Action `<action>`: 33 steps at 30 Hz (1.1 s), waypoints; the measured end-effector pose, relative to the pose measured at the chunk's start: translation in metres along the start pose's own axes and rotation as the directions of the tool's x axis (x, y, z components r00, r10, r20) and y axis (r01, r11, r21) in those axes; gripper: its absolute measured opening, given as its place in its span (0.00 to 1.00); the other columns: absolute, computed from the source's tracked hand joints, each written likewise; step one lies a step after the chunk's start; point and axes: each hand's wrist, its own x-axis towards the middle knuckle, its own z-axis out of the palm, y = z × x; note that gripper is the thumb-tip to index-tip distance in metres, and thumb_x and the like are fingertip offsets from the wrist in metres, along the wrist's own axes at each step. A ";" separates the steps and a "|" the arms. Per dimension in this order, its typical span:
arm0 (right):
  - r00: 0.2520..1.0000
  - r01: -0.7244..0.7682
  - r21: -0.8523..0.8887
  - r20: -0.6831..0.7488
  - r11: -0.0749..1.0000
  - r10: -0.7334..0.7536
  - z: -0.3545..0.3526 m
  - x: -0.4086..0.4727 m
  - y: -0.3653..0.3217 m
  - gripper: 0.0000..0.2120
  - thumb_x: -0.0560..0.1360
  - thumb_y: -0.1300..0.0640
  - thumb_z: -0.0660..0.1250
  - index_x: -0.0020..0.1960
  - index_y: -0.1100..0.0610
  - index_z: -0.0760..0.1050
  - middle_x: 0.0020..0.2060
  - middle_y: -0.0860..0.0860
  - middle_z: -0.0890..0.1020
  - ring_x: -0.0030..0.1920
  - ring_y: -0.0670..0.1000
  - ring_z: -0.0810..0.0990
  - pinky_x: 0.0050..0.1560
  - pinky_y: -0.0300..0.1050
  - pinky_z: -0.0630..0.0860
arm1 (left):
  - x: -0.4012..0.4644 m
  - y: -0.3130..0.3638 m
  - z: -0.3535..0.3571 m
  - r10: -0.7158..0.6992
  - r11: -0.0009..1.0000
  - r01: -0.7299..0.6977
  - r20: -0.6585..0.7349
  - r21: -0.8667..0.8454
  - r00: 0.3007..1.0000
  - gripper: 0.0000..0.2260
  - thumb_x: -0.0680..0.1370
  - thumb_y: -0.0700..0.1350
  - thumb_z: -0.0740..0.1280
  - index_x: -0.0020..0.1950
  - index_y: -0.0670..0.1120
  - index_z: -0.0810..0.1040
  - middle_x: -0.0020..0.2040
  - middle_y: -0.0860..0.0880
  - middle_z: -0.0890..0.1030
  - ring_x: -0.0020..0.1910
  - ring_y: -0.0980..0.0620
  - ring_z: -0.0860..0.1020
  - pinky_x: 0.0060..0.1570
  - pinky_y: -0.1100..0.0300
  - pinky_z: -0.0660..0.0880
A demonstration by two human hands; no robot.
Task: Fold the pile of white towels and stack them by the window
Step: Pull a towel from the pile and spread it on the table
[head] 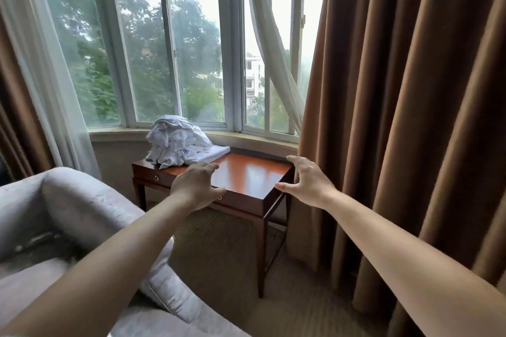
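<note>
**Two hands reach out over a small table with towels on it**

A small wooden table (246, 172) stands right under the window (175, 44). It has a drawer in front with a little ring pull (156, 177). You cannot see inside the drawer. On the far left part of the table top sits a messy pile of white towels (178, 145). They are crumpled, not folded. One flatter towel at the bottom shows a blue mark. The pile's back is right by the window ledge.

The right half of the table top is bare and shiny. The left hand (195, 186) hovers over the front edge of the table, just in front of the pile, not touching it. Its fingers are loose and a bit bent, holding nothing. The right hand (308, 182) is at the right edge of the table, fingers spread and loose, holding nothing.

A big brown curtain (410, 117) hangs close beside the table on the right. A gray sofa (68, 200) sits near on the left. Carpet floor (219, 254) shows between them.
</note>
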 end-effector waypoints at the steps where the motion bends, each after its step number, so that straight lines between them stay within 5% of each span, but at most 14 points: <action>1: 1.000 0.010 -0.004 0.006 1.000 -0.010 0.005 0.018 0.007 0.39 0.73 0.43 0.71 0.77 0.52 0.57 0.75 0.48 0.63 0.75 0.49 0.59 0.74 0.50 0.60 | 0.018 -0.003 0.008 -0.001 1.000 0.001 0.006 0.004 1.000 0.30 0.75 0.57 0.68 0.74 0.52 0.66 0.74 0.53 0.67 0.72 0.51 0.66 0.66 0.55 0.69; 19: 0.986 0.065 0.059 0.152 0.996 -0.073 0.096 0.320 0.142 0.40 0.72 0.42 0.72 0.78 0.50 0.57 0.76 0.49 0.61 0.76 0.49 0.58 0.74 0.49 0.59 | 0.306 -0.026 0.135 -0.114 0.992 0.110 0.080 0.061 0.990 0.28 0.76 0.53 0.67 0.75 0.50 0.65 0.74 0.51 0.66 0.73 0.50 0.65 0.69 0.52 0.66; 33: 0.910 0.304 0.134 0.250 0.943 -0.329 0.146 0.551 0.216 0.39 0.72 0.43 0.72 0.76 0.53 0.61 0.73 0.50 0.65 0.73 0.52 0.63 0.72 0.49 0.63 | 0.468 -0.026 0.201 -0.392 0.909 0.382 0.036 0.165 0.919 0.27 0.76 0.51 0.66 0.74 0.50 0.66 0.72 0.49 0.69 0.70 0.48 0.67 0.65 0.52 0.69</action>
